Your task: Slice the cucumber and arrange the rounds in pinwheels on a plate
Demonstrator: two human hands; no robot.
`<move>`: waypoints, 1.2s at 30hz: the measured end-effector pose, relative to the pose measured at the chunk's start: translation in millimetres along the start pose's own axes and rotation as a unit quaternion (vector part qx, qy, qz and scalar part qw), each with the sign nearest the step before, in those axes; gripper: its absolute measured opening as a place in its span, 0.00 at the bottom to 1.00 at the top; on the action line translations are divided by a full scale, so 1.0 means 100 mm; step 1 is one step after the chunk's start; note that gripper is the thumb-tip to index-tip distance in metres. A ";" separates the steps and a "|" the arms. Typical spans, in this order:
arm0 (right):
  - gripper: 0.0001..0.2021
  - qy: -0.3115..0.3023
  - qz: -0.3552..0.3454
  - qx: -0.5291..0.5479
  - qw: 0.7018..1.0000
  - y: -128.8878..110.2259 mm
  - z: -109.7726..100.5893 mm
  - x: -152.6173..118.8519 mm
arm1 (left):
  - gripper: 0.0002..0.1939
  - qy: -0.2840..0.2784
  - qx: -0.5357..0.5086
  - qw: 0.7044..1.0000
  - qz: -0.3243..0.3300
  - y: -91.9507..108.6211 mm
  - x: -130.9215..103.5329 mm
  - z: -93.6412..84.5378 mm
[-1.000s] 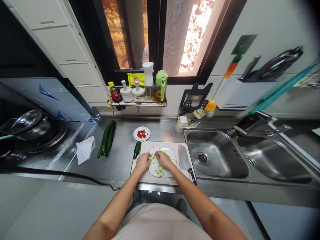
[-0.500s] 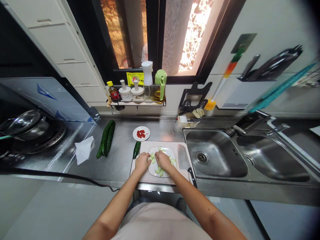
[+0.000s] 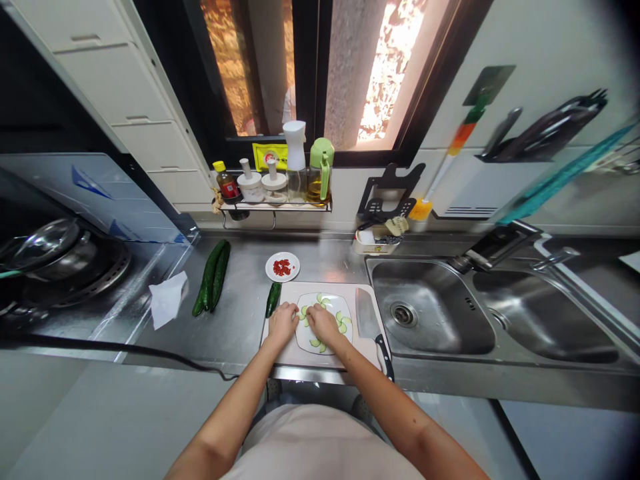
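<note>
A white plate (image 3: 333,341) with several cucumber slices in curved clusters lies on a pale cutting board (image 3: 287,358). At the plate's left edge is my left hand (image 3: 283,323), its fingers bent together beside a cluster of slices (image 3: 304,313). My right hand (image 3: 323,324) reaches over the plate, fingertips pressed together near that same cluster. Whatever either hand pinches is too small to make out. A cleaver (image 3: 367,315) rests on the board's right side. Just left of the board's top corner lies a cut cucumber piece (image 3: 273,299).
Behind the board stands a small white dish (image 3: 295,266) of red pieces. Two whole cucumbers (image 3: 212,277) and a white paper (image 3: 168,300) lie to the left. A double sink (image 3: 430,307) is on the right, and a condiment shelf (image 3: 280,208) hangs below the window.
My right hand has shifted slightly left over the plate, uncovering more of the slices on the right. My left hand has moved a little left and up.
</note>
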State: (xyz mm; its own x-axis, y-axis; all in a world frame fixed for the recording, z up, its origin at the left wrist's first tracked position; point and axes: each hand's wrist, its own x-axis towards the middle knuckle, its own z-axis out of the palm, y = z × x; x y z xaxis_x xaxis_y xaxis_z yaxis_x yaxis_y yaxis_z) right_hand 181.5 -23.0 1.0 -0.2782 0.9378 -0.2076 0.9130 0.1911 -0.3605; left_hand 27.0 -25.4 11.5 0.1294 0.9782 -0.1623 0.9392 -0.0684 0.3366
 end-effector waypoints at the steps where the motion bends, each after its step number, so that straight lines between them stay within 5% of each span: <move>1: 0.11 -0.004 0.001 -0.001 1.000 0.00 -0.01 0.00 | 0.09 0.000 0.001 1.000 -0.002 0.01 0.00 0.00; 24: 0.14 -0.010 0.000 0.002 1.000 0.01 -0.05 -0.13 | 0.09 0.009 0.003 1.000 0.012 0.07 -0.06 0.07; 36: 0.15 0.025 0.056 0.038 0.997 0.15 -0.17 -0.28 | 0.18 -0.016 0.039 0.995 0.094 0.12 -0.12 0.08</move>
State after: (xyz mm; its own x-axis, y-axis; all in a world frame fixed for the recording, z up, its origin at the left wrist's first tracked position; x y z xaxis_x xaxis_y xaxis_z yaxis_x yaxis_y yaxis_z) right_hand 207.9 -41.4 17.3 -0.1594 0.9655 -0.2059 0.9118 0.0641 -0.4055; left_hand 39.5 -39.5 10.0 0.3136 0.9403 -0.1325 0.9191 -0.2655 0.2913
